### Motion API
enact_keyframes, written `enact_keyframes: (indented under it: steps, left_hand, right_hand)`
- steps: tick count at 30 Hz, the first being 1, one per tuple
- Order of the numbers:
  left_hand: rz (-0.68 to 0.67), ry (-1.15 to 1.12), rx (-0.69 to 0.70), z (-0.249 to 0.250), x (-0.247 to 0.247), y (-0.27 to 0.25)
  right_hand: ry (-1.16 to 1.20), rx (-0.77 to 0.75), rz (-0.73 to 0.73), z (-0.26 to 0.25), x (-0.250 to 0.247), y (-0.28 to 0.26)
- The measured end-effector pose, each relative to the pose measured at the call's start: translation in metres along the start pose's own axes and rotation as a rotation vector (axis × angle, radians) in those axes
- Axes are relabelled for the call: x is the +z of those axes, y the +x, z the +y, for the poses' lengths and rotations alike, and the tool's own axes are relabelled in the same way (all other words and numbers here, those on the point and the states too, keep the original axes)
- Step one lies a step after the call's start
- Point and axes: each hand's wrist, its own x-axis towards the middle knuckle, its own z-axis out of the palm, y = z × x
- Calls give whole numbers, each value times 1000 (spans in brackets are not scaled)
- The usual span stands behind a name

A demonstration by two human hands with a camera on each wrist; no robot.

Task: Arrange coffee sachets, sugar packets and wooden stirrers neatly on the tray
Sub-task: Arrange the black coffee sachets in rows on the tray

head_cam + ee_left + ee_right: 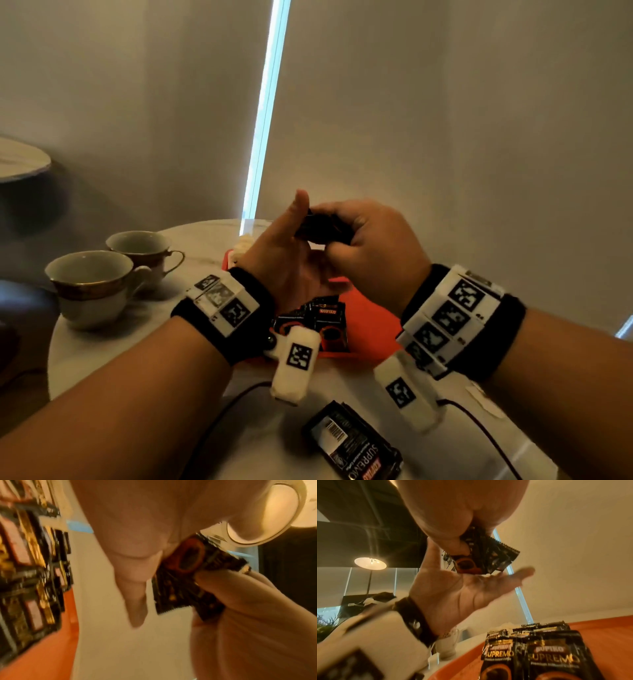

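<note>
Coffee sachets (320, 233): small black bunch raised above the orange tray (368, 308) | right hand (373, 246): fingers curled around the bunch | left hand (281, 260): flat, palm up, fingers straight beneath it | more sachets (318, 318) lie on tray | one pack (352, 442) on tabletop (137, 342) | two cups (92, 284) left.

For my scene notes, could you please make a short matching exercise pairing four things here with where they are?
Things:
1. held sachets
2. sachets with labels up
3. teacups
4. sachet with barcode up

Places:
A. on the table, left of the orange tray
B. on the table, nearer than the tray
C. in the right hand, by the open left hand
D. lying on the tray

Pairs: 1-C, 2-D, 3-A, 4-B
</note>
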Motion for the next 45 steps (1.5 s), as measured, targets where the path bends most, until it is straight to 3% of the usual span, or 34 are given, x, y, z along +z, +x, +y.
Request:
enact_keyframes:
  steps: [4, 8, 12, 14, 17, 23, 26, 29, 31, 33, 36, 38, 45]
  left_hand:
    - [56, 16, 113, 3, 12, -2]
    - [30, 45, 67, 5, 11, -3]
    - [78, 39, -19, 6, 6, -3]
    - [33, 36, -77, 7, 6, -6]
    - [-49, 36, -49, 2, 7, -7]
    - [-114, 14, -19, -1, 6, -6]
    - [-66, 63, -46, 4, 1, -6]
    - [169, 52, 6, 10, -13, 3]
    - [312, -3, 124, 15, -24, 10]
    - [367, -124, 228, 16, -34, 15]
    - [363, -180, 208, 16, -36, 15]
    - [345, -145, 152, 15, -36, 15]
    - [363, -110, 93, 13, -37, 13]
  right_hand:
    - [74, -3, -23, 3, 16, -6]
    - [238, 102, -55, 13, 14, -8]
    - [161, 85, -22, 25, 10, -7]
    - [90, 98, -107, 25, 9, -6]
    - [219, 168, -303, 18, 2, -4]
    - [226, 106, -231, 16, 5, -7]
    - [155, 134, -226, 20, 0, -14]
    - [59, 178, -205, 23, -10, -26]
    - [81, 185, -375, 24, -19, -35]
    - [2, 148, -714, 20, -20, -47]
    - [-170, 114, -1117, 10, -6, -66]
    - [-230, 92, -1200, 6, 4, -74]
    - [-345, 185, -1222, 8, 8, -84]
